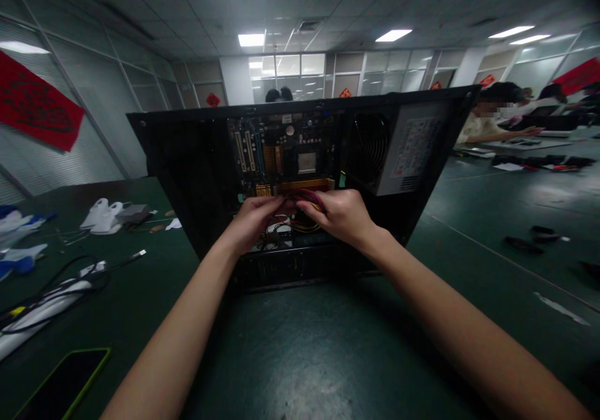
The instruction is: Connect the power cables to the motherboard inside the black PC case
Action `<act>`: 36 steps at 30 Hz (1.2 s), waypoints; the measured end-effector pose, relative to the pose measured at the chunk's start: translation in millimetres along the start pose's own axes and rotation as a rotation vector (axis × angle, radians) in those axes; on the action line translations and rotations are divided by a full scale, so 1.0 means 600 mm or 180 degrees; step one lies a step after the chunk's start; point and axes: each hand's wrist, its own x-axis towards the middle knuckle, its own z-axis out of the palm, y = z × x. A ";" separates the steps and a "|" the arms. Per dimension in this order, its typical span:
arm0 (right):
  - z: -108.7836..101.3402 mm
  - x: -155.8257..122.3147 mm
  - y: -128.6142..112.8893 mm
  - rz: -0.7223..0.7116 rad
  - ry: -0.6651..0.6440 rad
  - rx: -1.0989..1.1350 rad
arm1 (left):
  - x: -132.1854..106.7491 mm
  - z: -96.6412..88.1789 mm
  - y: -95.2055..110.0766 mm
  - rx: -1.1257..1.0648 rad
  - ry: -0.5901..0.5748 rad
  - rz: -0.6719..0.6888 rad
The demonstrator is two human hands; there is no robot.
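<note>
An open black computer case (187, 157) stands on the table before me, its inside facing my way. Both hands reach in at its lower middle. Red, yellow and dark cables (304, 199) run in a bundled loop between them. My right hand (344, 215) is closed around the right side of this bundle. With thumb and fingers together, my left hand (257, 220) pinches its left end; the fingertips are partly hidden. Above the hands is the motherboard (290, 139), with a square metal chip (307, 162). A power supply (412, 151) sits at the upper right.
The green table (290, 357) carries a phone (65, 382) at the lower left. Black cables (94, 276), a white adapter (104, 215) and a grey block (134, 215) lie left of the case. Dark small items (525, 244) lie right. Another person (492, 117) sits at the far right.
</note>
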 end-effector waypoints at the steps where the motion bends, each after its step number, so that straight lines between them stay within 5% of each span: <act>1: 0.002 0.001 -0.001 -0.0013 -0.0162 -0.0080 | -0.001 -0.001 0.001 -0.0044 -0.0081 -0.0055; 5: 0.010 0.003 0.003 -0.0126 -0.0701 -0.0121 | -0.004 -0.005 0.001 0.0038 -0.0353 -0.0211; 8: 0.013 0.000 0.015 -0.0500 -0.0698 0.0324 | -0.003 -0.004 0.002 0.0077 -0.0095 -0.0048; 14: 0.005 -0.001 0.026 -0.0380 0.0659 0.1068 | -0.005 0.003 0.001 0.0500 -0.0274 0.0248; 17: 0.002 0.005 0.025 -0.0433 0.0814 0.1361 | -0.007 0.006 -0.001 0.0989 -0.0368 0.0676; 27: 0.001 0.004 0.029 -0.0826 -0.0511 0.1363 | -0.004 0.006 -0.001 0.1786 0.0419 0.1640; 31: -0.002 0.007 0.025 -0.0747 -0.1240 0.1459 | -0.007 0.003 -0.003 0.1811 0.0322 0.1537; 36: 0.002 0.006 0.027 -0.0611 -0.1528 0.1664 | -0.011 0.005 -0.002 0.1949 0.0319 0.1460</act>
